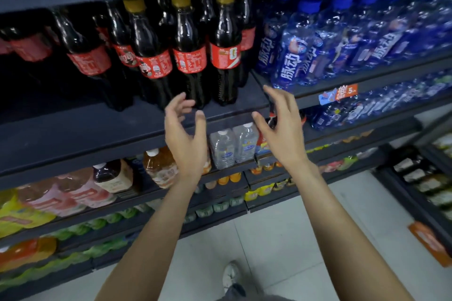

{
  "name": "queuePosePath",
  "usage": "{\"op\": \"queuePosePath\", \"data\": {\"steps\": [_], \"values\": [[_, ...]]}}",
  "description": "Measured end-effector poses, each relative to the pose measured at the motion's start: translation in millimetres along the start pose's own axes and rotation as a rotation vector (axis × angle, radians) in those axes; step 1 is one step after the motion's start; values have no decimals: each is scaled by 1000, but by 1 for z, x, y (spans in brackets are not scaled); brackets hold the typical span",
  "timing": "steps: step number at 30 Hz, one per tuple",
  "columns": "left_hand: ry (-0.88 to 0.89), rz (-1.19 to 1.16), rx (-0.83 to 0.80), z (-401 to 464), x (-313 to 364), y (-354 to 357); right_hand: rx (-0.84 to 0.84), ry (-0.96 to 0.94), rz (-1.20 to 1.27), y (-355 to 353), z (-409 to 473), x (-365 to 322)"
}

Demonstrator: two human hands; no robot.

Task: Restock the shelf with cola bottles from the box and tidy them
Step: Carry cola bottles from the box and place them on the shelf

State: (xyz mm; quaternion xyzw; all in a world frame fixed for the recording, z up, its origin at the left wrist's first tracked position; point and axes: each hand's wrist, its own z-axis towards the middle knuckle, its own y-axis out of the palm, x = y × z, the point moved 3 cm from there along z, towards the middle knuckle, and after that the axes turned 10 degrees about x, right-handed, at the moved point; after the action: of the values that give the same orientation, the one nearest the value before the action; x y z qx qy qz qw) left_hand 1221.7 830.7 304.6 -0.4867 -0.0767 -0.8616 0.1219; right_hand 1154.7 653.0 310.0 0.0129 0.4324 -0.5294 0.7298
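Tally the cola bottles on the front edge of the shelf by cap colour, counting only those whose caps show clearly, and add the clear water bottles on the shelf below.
Yellow-capped cola bottles: 3
Clear water bottles with white caps: 2
Total: 5
Caps on the cola bottles further back are too dark or hidden to count.

A shop's drinks aisle: dark metal shelves packed with cola bottles above the hands, blue bottles and a price tag to their right.
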Motion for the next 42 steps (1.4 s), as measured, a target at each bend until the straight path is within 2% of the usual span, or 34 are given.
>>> {"op": "queuePosePath", "data": {"steps": [5, 9, 13, 16, 18, 22, 28, 35, 38, 42], "values": [[78, -191, -415, -83, 46, 42, 31, -32, -194, -90, -59, 40], [127, -171, -735, -179, 75, 80, 60, 76, -359, -179, -129, 82], [193, 104, -1107, -297, 79, 122, 0, 389, -473, -274, -220, 141], [88, 381, -1491, -395, 72, 145, -95, 684, -523, -347, -301, 189], [-11, 440, -1622, -454, 66, 154, -149, 869, -548, -391, -354, 213], [-194, 452, -1756, -563, 72, 174, -149, 1185, -556, -478, -445, 243], [-267, 432, -1894, -702, 100, 228, 103, 1462, -519, -595, -523, 278], [-198, 404, -2070, -862, 160, 329, 343, 1607, -516, -743, -557, 347], [-116, 374, -2147, -926, 209, 383, 434, 1664, -524, -812, -562, 378], [27, 273, -2166, -1006, 288, 451, 489, 1657, -562, -905, -563, 427]]}}
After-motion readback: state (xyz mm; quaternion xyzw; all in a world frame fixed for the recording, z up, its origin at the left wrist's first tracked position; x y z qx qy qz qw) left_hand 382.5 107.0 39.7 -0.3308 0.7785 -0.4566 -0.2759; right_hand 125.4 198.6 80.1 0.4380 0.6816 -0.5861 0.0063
